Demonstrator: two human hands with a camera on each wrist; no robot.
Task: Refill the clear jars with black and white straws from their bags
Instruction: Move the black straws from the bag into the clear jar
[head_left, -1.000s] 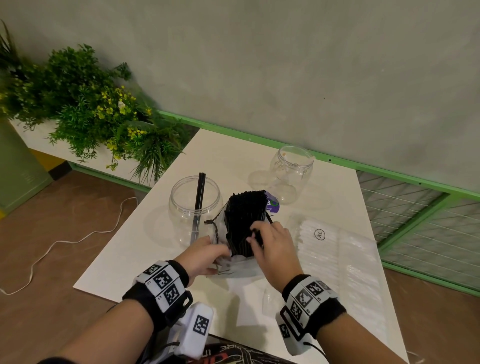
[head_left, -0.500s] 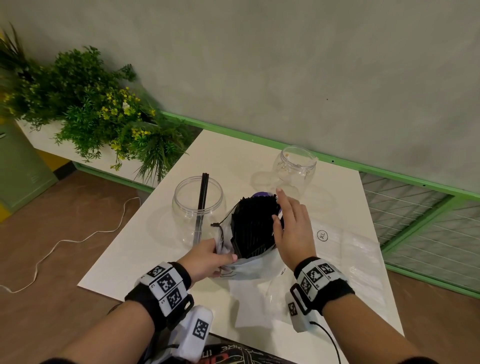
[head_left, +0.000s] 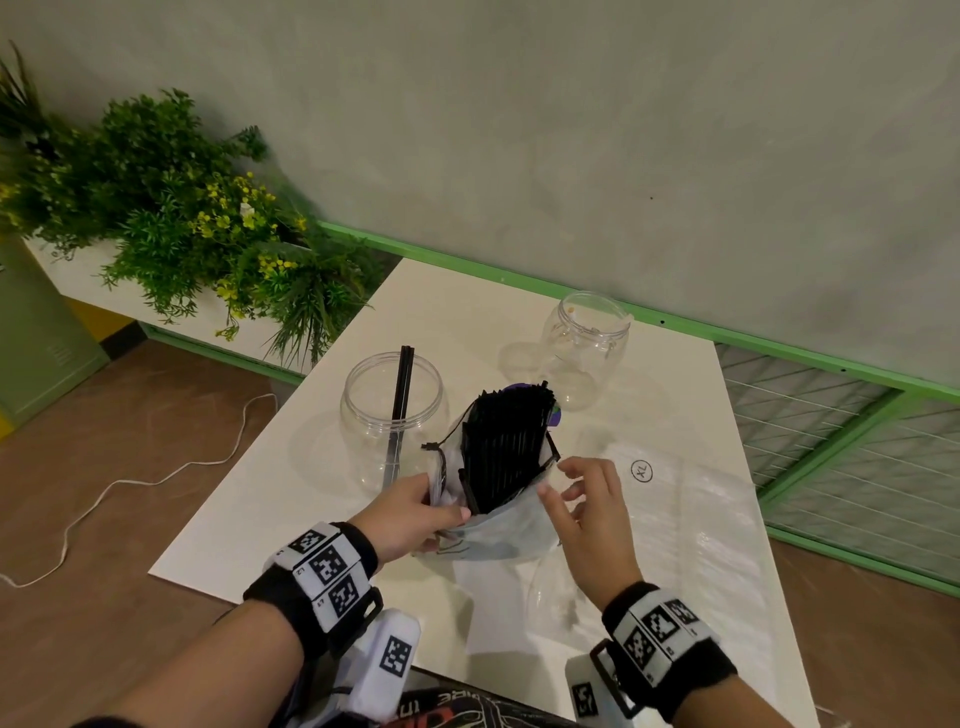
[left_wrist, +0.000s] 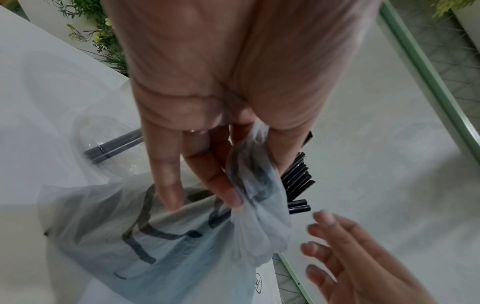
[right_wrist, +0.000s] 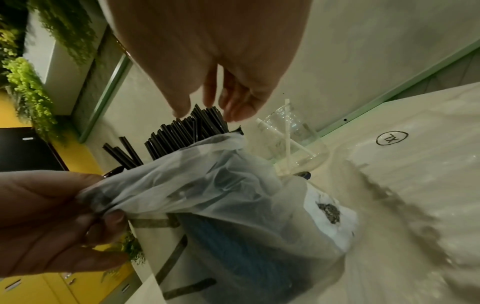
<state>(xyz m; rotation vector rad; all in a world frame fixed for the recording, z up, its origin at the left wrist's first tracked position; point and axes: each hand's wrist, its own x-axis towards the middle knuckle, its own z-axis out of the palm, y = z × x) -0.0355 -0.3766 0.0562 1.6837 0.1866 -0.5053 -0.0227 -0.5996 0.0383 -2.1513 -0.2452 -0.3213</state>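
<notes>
The thin, slippery bag (head_left: 493, 525) on the table (head_left: 670, 410) is pinched at its gathered edge by the left hand (head_left: 410, 512). The right hand (head_left: 587, 514), fingers loose and empty, has been drawn off the light, stiff black straws (head_left: 506, 441) — best gripped mid-bundle — before the near jar (head_left: 392, 415).

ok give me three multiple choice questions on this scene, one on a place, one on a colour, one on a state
1. Where do the two loose black straws stand?
A. near jar
B. far jar
C. flat on the table

2. What colour are the straws in the far jar?
A. black
B. white
C. green

3. What is the left hand doing?
A. lying flat
B. pinching the bag
C. holding a jar

Answers: 1 A, they lean in the near jar. 2 B, the right wrist view shows white ones. 3 B, its fingers pinch the bag.
</notes>
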